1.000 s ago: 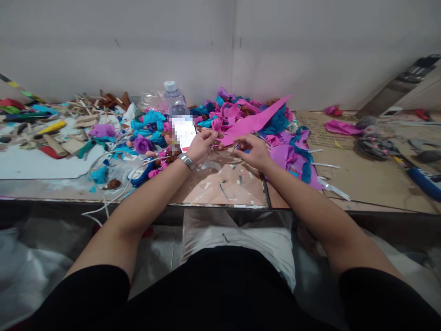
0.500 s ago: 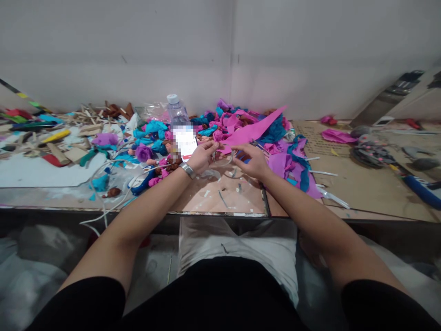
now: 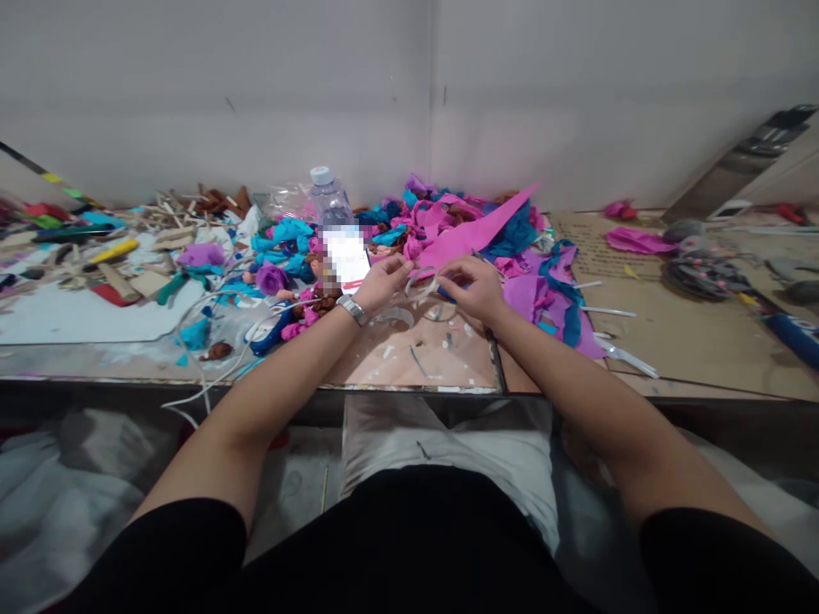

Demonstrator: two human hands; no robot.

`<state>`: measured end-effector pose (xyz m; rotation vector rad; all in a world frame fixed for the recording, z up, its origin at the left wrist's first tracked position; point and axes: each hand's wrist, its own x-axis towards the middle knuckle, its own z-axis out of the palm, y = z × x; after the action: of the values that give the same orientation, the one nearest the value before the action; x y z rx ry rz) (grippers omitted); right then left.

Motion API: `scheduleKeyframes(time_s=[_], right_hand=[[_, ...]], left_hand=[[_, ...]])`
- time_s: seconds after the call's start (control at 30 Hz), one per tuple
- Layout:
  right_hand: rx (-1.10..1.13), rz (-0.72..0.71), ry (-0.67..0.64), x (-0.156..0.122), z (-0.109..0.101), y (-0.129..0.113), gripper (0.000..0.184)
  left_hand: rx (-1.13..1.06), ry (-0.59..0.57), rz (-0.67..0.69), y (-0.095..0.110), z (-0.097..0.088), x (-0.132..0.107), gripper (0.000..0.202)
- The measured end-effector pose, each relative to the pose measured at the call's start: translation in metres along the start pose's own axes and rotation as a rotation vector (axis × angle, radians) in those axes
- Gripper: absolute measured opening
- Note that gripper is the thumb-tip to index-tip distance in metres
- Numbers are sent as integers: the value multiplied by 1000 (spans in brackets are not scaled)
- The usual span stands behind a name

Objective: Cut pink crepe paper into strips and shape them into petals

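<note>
My left hand, with a metal watch on its wrist, is closed in a pinch over the bench. Opposite it, my right hand is closed too, thumb and fingers pressed together. A thin, translucent curled strip spans the gap between both sets of fingertips; its exact material is hard to make out. Just behind the hands lies a pointed sheet of pink crepe paper. Below them another clear curled piece rests on the bench top. A lit phone stands by my left hand.
Crumpled paper flowers and a capped plastic bottle are behind and left. A white cable hangs over the bench edge. Scissors and purple paper lie right. Wood scraps and a tilted flask flank the bench.
The translucent piece was a rounder loop between my hands; now it looks like an opened curl. My right fingers have closed into a tighter pinch. The view has shifted slightly.
</note>
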<state>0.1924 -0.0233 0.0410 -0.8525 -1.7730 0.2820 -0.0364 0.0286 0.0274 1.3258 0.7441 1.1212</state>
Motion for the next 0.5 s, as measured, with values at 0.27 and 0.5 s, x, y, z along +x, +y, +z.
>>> scheduleKeyframes(time_s=[0.27,0.5], right_hand=[[-118,201,38,-1,-3,9,18],[-95,235,12,-2,0,7,23]], left_hand=[[340,-219,142,7,-3,-6,54],[370,-384,142,15,3,-12,54]])
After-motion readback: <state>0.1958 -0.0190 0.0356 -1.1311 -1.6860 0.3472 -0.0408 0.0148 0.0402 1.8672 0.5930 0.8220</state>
